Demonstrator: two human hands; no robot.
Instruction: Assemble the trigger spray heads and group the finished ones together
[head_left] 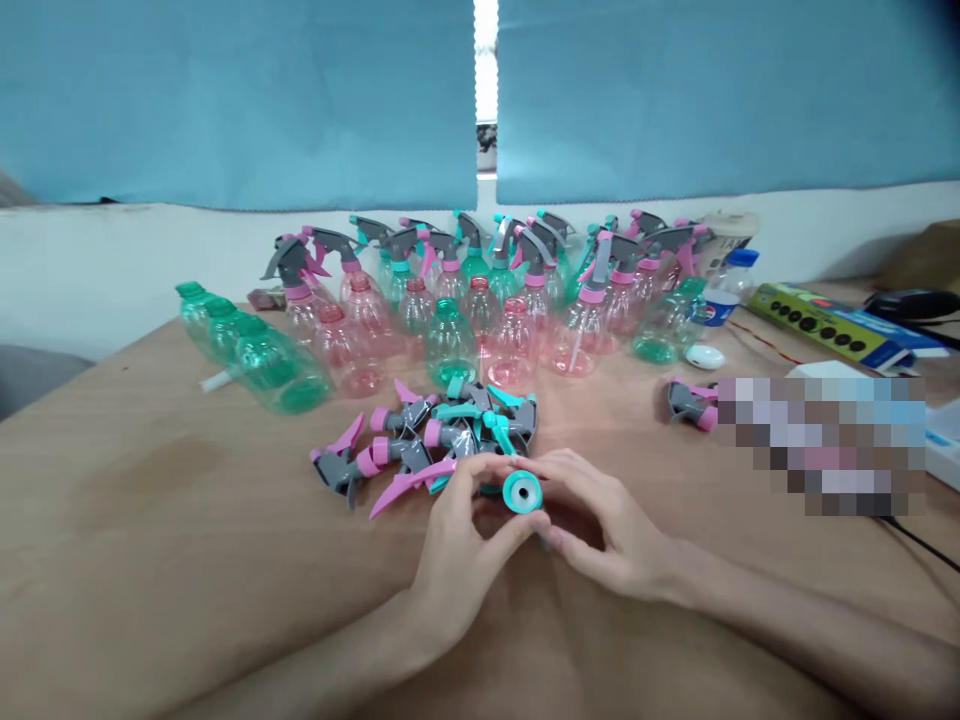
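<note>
Between my hands is a spray-bottle trigger head (523, 492), its teal collar facing me with a dark hole in the middle; the rest of it is hidden. My left hand (469, 540) closes on it from the left, thumb below and fingers above. From the right, my right hand (600, 510) pinches it with fingertips and thumb. Just beyond lies a heap of loose trigger heads (409, 450) in grey with pink or teal parts. Farther back stand open bottles, among them a green bottle (452, 345) and a pink bottle (513, 345).
Bottles with trigger heads fitted (536, 265) stand in rows at the back. Green bottles (274, 365) lean or lie at the left. On the right are a single trigger head (691, 405), a white oval object (705, 357), a Pepsi-labelled bottle (724, 300), a long box (817, 325) and a pixelated patch.
</note>
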